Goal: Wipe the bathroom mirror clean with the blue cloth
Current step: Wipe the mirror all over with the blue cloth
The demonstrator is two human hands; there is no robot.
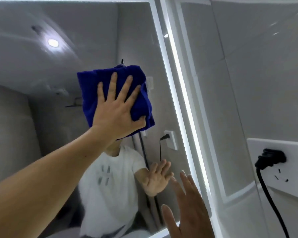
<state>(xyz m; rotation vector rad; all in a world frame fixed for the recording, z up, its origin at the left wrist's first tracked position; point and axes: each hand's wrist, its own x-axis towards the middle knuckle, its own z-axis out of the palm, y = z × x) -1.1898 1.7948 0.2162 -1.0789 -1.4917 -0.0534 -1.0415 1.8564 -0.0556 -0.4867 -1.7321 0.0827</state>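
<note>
Fingers (114, 78) of our left hand (115, 109) spread wide and flat on 1 blue cloth (141, 103), pressing it to 1 mirror (41, 83).

We count 2 hands: the left hand holds the folded cloth against the glass in the mirror's upper middle, thumb hooked at the cloth's lower right edge; our right hand (187, 208) is raised near the mirror's lower right corner, fingers straight and holding nothing. We cannot tell if it touches the glass. 1 lit strip (182, 86) runs down the mirror's right edge. On the wall to the right, 1 black plug (269, 157) sits in 1 white socket plate (296, 162).
</note>
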